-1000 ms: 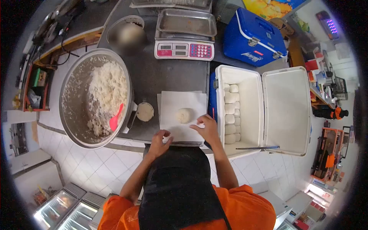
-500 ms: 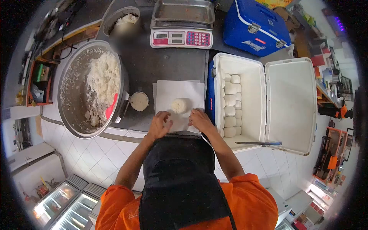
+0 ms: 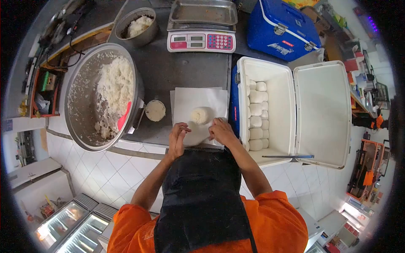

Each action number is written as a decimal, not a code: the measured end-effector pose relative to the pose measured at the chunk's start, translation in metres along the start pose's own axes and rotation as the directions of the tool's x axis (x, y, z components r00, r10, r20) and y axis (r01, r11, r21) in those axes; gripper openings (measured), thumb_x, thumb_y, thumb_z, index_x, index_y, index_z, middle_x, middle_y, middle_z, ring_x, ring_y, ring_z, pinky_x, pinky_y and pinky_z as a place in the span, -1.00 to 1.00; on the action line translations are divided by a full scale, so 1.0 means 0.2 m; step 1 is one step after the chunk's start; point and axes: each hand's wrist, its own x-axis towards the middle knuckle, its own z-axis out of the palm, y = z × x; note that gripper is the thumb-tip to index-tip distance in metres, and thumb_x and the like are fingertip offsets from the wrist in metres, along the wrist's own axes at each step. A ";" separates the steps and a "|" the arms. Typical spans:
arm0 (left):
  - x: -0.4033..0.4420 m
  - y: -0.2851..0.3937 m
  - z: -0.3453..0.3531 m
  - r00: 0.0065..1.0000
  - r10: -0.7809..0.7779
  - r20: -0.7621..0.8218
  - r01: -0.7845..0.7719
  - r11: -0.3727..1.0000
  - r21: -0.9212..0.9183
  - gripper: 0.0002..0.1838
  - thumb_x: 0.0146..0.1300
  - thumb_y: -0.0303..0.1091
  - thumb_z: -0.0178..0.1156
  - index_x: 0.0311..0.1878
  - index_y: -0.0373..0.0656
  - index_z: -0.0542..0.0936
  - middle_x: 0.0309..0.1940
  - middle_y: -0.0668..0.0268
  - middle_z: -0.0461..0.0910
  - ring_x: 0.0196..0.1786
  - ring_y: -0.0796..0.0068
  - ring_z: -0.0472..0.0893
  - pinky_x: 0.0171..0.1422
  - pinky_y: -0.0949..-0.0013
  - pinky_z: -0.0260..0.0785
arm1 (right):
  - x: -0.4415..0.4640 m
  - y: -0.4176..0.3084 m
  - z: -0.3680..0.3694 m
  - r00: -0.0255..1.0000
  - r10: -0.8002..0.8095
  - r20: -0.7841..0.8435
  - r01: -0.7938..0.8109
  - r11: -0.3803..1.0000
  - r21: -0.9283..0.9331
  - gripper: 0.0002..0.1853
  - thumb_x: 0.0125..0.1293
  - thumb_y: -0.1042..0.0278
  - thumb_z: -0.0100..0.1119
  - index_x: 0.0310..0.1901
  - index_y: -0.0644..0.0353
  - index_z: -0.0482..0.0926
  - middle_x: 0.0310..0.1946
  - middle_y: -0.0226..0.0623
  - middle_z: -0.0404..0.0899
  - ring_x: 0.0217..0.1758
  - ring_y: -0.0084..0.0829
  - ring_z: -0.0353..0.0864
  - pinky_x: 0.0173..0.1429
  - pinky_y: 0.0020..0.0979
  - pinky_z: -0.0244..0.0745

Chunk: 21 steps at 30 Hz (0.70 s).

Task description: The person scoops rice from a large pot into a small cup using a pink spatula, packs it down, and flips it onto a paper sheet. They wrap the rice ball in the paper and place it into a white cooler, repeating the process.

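1 rice mound (image 3: 199, 115) lies forward-left of the right hand (image 3: 221, 130).

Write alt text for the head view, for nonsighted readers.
A person's left hand and right hand are at the near side of white paper bearing a rice mound, between a large pot of rice and an open cooler of white bundles.
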 end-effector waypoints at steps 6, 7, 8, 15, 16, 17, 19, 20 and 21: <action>0.01 0.09 0.00 0.915 0.327 0.238 -0.403 0.689 0.603 -0.50 0.32 -0.02 0.20 0.01 -0.35 0.53 -0.22 -0.04 0.55 -0.15 0.03 0.60 0.02 0.08 0.44 | 0.02 0.09 0.02 0.997 -0.080 -0.001 0.080 0.996 0.027 -0.88 0.24 0.27 0.27 -0.34 0.09 0.68 -0.20 -0.27 0.47 0.09 -0.23 0.45 0.19 -0.22 0.40; 0.01 0.07 -0.03 0.937 0.185 0.297 -0.330 0.747 0.577 -0.46 0.28 0.04 0.24 -0.01 -0.34 0.55 -0.23 -0.04 0.56 -0.14 0.02 0.60 0.02 0.09 0.45 | 0.02 0.08 0.01 0.997 -0.081 0.016 0.080 0.996 0.040 -0.88 0.27 0.29 0.23 -0.33 0.10 0.68 -0.20 -0.27 0.47 0.07 -0.24 0.45 0.19 -0.23 0.40; 0.02 0.06 -0.05 0.933 0.045 0.356 -0.251 0.793 0.555 -0.42 0.24 0.10 0.28 -0.03 -0.32 0.58 -0.24 -0.03 0.57 -0.14 0.02 0.60 0.03 0.09 0.45 | 0.03 0.08 0.00 0.996 -0.084 0.015 0.083 0.996 0.038 -0.88 0.27 0.29 0.23 -0.33 0.10 0.68 -0.20 -0.27 0.47 0.07 -0.24 0.45 0.19 -0.23 0.40; 0.10 0.21 -0.06 0.901 0.030 0.432 -0.367 0.581 0.726 -0.53 0.21 0.01 0.33 -0.17 -0.30 0.64 -0.28 0.03 0.58 -0.10 0.03 0.60 0.03 0.10 0.46 | 0.06 0.15 0.00 0.984 -0.139 0.115 0.136 0.990 0.033 -0.86 0.33 0.28 0.16 -0.29 0.13 0.63 -0.15 -0.24 0.51 0.03 -0.22 0.48 0.18 -0.25 0.41; 0.11 0.17 -0.06 0.899 0.074 0.432 -0.389 0.590 0.707 -0.65 0.21 -0.11 0.33 -0.20 -0.27 0.65 -0.28 0.05 0.58 -0.09 0.04 0.59 0.03 0.09 0.45 | 0.05 0.16 0.00 0.981 -0.168 0.102 0.164 0.985 0.047 -0.84 0.33 0.26 0.16 -0.29 0.14 0.62 -0.17 -0.23 0.52 0.03 -0.21 0.50 0.15 -0.24 0.43; 0.13 0.13 -0.06 0.894 0.117 0.433 -0.411 0.599 0.687 -0.76 0.21 -0.23 0.33 -0.23 -0.24 0.66 -0.28 0.08 0.58 -0.08 0.05 0.58 0.03 0.08 0.45 | 0.03 0.16 0.00 0.981 -0.167 0.098 0.164 0.986 0.043 -0.84 0.33 0.26 0.16 -0.29 0.14 0.62 -0.17 -0.23 0.52 0.03 -0.21 0.50 0.15 -0.24 0.43; 0.13 0.17 -0.07 0.904 0.159 0.396 -0.405 0.612 0.679 -0.84 0.19 -0.32 0.31 -0.23 -0.20 0.67 -0.28 0.11 0.58 -0.07 0.06 0.57 0.03 0.08 0.44 | -0.05 0.09 -0.04 0.986 -0.118 -0.120 0.136 0.978 0.155 -0.82 0.31 0.24 0.18 -0.26 0.17 0.62 -0.18 -0.21 0.56 0.00 -0.19 0.55 0.11 -0.20 0.47; 0.13 0.18 -0.08 0.915 0.191 0.356 -0.392 0.629 0.671 -0.89 0.18 -0.41 0.30 -0.24 -0.16 0.68 -0.27 0.14 0.58 -0.06 0.07 0.57 0.04 0.07 0.43 | -0.10 0.03 -0.05 0.985 -0.121 -0.123 0.139 0.979 0.152 -0.82 0.31 0.24 0.18 -0.26 0.17 0.62 -0.18 -0.21 0.56 0.00 -0.19 0.55 0.11 -0.20 0.47; 0.15 0.18 -0.08 0.915 0.194 0.355 -0.393 0.628 0.671 -0.89 0.18 -0.41 0.30 -0.24 -0.16 0.68 -0.27 0.14 0.58 -0.06 0.07 0.57 0.04 0.07 0.43 | -0.16 -0.07 -0.09 0.942 -0.129 -0.309 0.154 0.986 0.058 -0.84 0.30 0.27 0.19 -0.25 0.17 0.62 -0.18 -0.21 0.57 -0.02 -0.17 0.57 0.07 -0.18 0.50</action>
